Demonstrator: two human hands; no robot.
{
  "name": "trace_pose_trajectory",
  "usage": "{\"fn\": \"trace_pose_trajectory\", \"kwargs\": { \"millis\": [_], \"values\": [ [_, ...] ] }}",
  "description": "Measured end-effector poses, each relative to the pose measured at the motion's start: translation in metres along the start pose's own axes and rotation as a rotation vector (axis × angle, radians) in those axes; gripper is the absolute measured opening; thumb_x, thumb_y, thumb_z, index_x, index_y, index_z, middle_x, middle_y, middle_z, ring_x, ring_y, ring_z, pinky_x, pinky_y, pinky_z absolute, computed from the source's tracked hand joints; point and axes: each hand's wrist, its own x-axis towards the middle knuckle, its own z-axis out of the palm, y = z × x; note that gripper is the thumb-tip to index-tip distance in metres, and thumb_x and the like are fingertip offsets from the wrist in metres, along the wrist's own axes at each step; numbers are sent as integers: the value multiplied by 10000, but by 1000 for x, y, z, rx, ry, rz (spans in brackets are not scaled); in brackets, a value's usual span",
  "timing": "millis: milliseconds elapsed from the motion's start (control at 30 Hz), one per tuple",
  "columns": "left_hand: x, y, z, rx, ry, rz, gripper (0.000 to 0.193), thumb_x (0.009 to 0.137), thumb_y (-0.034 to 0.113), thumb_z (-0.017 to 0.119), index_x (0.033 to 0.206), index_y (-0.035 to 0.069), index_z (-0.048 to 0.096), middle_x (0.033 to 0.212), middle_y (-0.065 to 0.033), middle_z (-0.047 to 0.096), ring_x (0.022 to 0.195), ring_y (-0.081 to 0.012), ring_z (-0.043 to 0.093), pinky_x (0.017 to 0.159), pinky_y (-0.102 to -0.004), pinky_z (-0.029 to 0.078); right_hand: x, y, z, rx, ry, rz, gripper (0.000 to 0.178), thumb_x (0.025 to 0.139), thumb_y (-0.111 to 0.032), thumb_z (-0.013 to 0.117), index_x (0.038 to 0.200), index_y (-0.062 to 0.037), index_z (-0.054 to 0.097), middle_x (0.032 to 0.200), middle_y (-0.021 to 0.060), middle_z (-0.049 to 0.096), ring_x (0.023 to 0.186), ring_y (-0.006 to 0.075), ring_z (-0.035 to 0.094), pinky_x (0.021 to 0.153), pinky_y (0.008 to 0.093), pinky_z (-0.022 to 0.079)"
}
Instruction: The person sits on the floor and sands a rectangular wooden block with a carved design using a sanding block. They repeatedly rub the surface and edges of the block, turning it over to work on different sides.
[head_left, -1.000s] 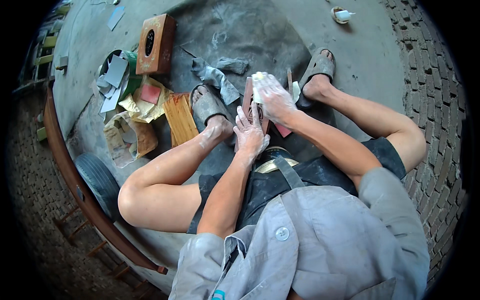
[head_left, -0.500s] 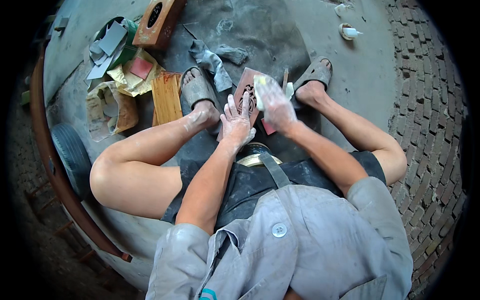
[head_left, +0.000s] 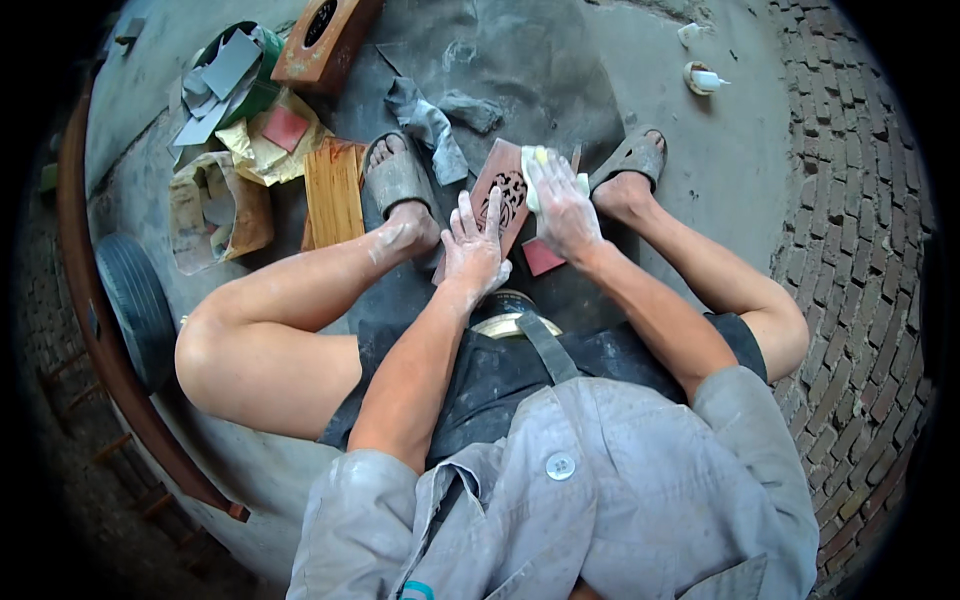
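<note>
Spread over the near left part of a reddish wooden panel with dark carved openwork, my left hand presses down with its fingers stretched out. White dust coats both hands. My right hand lies along the panel's right edge, its fingers over a pale yellow-white pad that they press to the wood; the fingers hide much of it. Just below that hand is a flat pink-red piece, maybe sandpaper. The panel's near end is partly hidden by my left hand and wrist.
My sandalled feet flank the work. To the left lie a yellow-brown wooden board, a cut-open container, and a green bucket of grey sheets. Grey rags and a wooden box lie ahead; a white bottle is far right.
My right hand has moved slightly right with the pad, from over the panel's face to its right edge, uncovering more carving. My left hand has stayed in place.
</note>
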Motion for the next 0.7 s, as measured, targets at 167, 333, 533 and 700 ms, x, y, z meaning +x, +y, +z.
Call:
{"fn": "trace_pose_trajectory", "kwargs": {
  "millis": [167,333,533,700],
  "values": [
    [3,2,-8,22,-97,-18,1333,711,303,887,1709,175,12,1683,-330,62,1444,-553,303,1073,-694,393,-41,-24,7,102,-98,-192,711,841,-37,596,1526,93,459,1563,299,495,1490,444,450,1288,505,307],
    [0,-3,-6,-4,-29,13,1334,709,304,886,1712,188,14,1679,-328,76,1457,-538,293,1090,-678,385,-4,0,-1,36,11,-65,683,862,-50,591,1521,86,476,1567,300,493,1509,416,437,1290,501,303],
    [5,3,-13,-14,-106,-11,1355,709,311,892,1716,214,-9,1681,-320,80,1473,-532,275,1092,-696,381,-17,1,-12,-54,-105,-217,686,849,-39,581,1514,96,481,1560,297,505,1496,400,462,1288,486,315],
    [1,-2,-9,-14,-66,-30,1355,710,311,885,1719,225,-15,1694,-310,74,1481,-533,280,1111,-698,367,-36,-17,4,-4,-129,-318,667,868,-95,576,1501,98,500,1565,295,503,1492,396,472,1288,480,319]
  ]
}}
